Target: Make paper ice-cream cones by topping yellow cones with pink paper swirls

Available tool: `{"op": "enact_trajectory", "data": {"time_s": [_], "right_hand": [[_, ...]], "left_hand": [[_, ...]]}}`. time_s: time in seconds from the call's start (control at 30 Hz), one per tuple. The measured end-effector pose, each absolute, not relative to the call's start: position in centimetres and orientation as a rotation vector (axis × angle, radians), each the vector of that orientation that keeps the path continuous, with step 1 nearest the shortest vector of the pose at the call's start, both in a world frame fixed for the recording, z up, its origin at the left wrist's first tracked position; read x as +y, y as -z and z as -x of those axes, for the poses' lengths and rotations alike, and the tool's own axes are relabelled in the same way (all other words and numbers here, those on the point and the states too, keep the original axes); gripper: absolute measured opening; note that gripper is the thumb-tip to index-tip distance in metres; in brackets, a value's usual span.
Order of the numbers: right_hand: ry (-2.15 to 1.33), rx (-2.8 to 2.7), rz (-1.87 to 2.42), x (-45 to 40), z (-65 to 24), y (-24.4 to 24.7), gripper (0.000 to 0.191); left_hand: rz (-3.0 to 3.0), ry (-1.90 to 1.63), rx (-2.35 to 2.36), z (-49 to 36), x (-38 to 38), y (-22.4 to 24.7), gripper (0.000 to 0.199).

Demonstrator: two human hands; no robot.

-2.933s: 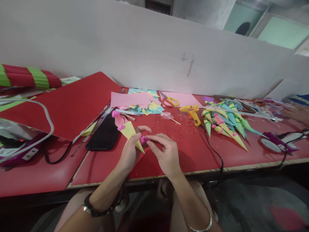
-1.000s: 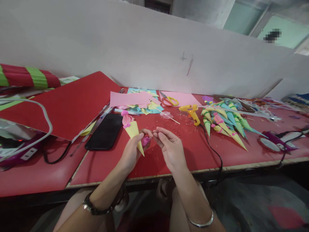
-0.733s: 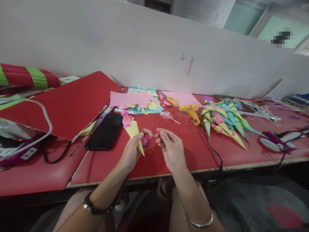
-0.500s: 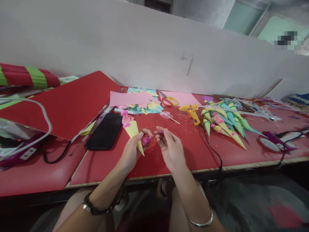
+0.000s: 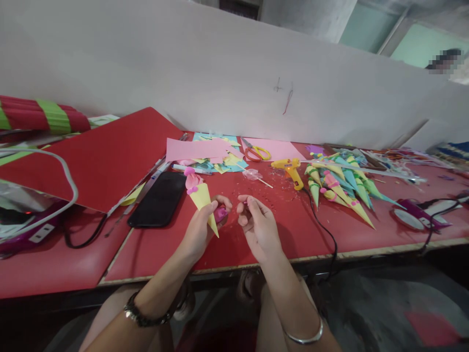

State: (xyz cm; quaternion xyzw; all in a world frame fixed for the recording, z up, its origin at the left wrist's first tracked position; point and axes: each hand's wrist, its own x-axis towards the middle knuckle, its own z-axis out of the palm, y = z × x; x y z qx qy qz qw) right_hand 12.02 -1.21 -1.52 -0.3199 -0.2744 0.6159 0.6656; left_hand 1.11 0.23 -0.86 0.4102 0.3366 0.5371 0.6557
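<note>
L hand [image 5: 200,227] holding yellow cone [image 5: 201,198] w/ pink top [image 5: 192,180]

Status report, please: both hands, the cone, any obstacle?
Left hand holding yellow cone, purple lump. Right hand pinching tiny bit. Nothing between hands.

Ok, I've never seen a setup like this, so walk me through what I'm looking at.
There is no machine: these are a person's bare hands, seen by one camera worn on the head, looking forward and down.

The left hand holds a yellow cone with a pink top and a magenta lump. The right hand seems to pinch a tiny pink bit, too small to tell.

On the red table lie a phone, paper, scissors, a lollipop, a glue gun and more cones.
</note>
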Motion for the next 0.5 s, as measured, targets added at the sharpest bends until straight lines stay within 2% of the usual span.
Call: {"op": "enact_trajectory", "data": {"time_s": [0.5], "right_hand": [[-1.507, -0.826, 0.621, -1.69, -11.63, 1.51, 0.022]], "left_hand": [[-0.940, -1.191, 0.773, -0.96, 0.36, 1.42, 0.020]]}}
